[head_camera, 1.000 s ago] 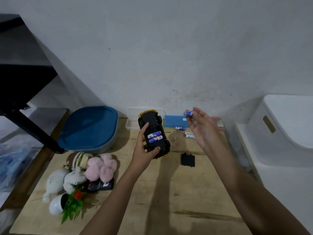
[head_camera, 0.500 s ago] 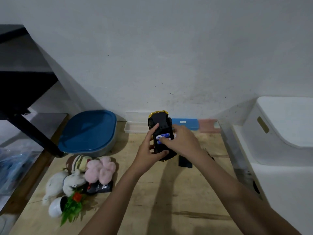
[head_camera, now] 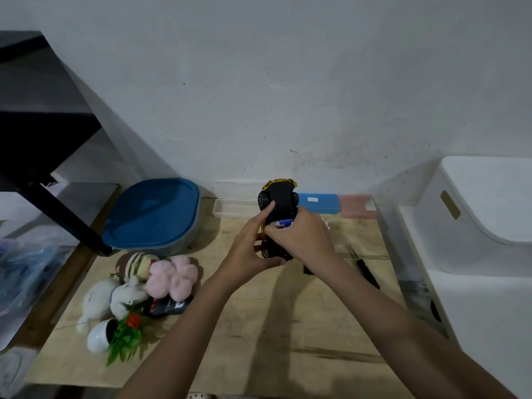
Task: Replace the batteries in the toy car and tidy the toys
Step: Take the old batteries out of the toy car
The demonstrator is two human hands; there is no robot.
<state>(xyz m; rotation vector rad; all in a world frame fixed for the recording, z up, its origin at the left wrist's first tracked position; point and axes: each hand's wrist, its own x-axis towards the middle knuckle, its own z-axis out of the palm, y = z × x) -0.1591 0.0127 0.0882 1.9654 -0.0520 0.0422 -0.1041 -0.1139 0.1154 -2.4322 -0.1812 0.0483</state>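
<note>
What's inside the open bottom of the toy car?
A blue and white battery shows in the toy car. The right hand covers the rest of that opening, so any other batteries are hidden.

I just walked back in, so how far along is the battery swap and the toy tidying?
Done: the toy car is flipped underside up with its battery bay open. In hand: the left hand steadies it while the right hand presses a battery in. Left: refit the cover, probably using the screwdriver, then tidy the plush toys, which lie loose on the table.
</note>
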